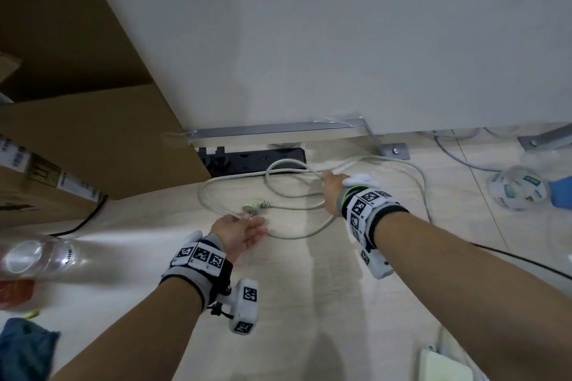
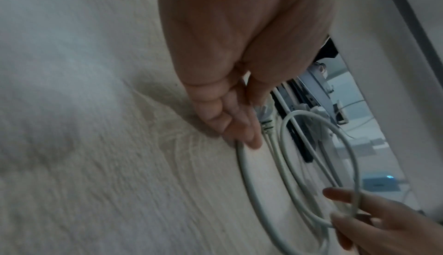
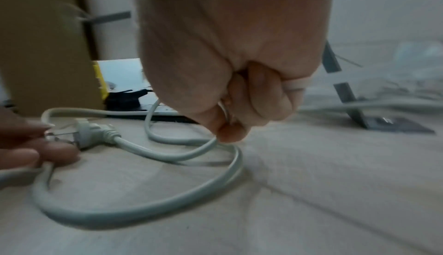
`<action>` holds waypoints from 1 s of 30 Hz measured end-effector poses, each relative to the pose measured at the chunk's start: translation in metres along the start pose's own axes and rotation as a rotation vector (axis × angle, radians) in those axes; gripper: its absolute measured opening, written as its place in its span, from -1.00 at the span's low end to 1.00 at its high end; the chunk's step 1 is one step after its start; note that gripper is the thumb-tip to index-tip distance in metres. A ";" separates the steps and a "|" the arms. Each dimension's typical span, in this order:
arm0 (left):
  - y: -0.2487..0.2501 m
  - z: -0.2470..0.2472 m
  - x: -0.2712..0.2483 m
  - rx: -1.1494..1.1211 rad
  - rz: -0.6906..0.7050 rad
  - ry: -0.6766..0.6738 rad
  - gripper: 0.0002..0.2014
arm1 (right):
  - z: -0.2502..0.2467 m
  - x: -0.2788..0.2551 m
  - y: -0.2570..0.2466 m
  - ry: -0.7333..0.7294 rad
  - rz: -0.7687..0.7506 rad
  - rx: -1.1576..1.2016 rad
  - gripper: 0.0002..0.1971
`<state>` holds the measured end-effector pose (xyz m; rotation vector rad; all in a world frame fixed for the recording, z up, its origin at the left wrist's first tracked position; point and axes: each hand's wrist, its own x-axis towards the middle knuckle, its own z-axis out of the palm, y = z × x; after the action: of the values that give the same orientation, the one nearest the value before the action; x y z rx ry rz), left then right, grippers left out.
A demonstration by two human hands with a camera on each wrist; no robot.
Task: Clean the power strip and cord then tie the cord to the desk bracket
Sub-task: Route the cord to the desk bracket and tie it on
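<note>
Your right hand (image 1: 332, 192) is clenched around a loop of the pale cord (image 1: 291, 233), which lies in loose coils on the floor (image 1: 309, 303); in the right wrist view its fingers (image 3: 261, 96) curl fully round one strand. Your left hand (image 1: 238, 233) lies low on the floor with straight, relaxed fingers (image 2: 242, 132), the tips touching the cord just beside the plug (image 3: 93, 132). It presses or steadies the cord but does not grasp it.

A black power strip (image 1: 257, 161) lies along the foot of the white panel (image 1: 309, 40), just beyond the coils and under the grey metal rail (image 1: 278, 128). Whether the pale cord belongs to that strip you cannot tell from these views. The desk bracket (image 1: 394, 151), a bolted grey foot plate, sits to the right of the strip, close to where the cord sweeps past.

By the look of it, you are in the gathering stage: the cord is unplugged and being drawn into loops, but nothing is bundled or tied, and no part of it is fastened to the bracket. Whether the wiping is done cannot be judged; no cloth is in either hand, though something blue (image 1: 24, 346) lies at the floor's near left corner. What remains, at least, is finishing the coil, carrying it to the bracket and tying it there.

A cardboard box (image 1: 77, 133) stands on the left, covering that end of the strip.
</note>
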<state>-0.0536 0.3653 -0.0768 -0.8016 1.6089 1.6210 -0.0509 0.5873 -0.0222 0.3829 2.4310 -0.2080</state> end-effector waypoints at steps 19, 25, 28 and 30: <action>0.004 0.056 -0.037 1.207 0.636 0.141 -0.48 | -0.002 -0.037 0.061 0.340 0.062 0.431 -0.64; 0.007 0.094 -0.035 1.822 0.632 -0.099 0.29 | -0.001 -0.054 0.077 0.542 0.030 0.462 -0.61; 0.000 0.105 -0.024 2.054 0.567 -0.129 0.45 | -0.006 -0.060 0.090 0.545 0.021 0.619 -0.56; 0.000 0.108 -0.017 2.082 0.566 -0.097 0.44 | -0.008 -0.051 0.102 0.526 0.047 0.850 -0.56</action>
<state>-0.0385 0.4720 -0.0589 0.8518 2.3346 -0.3688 0.0150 0.6741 0.0114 0.9557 2.7160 -1.2725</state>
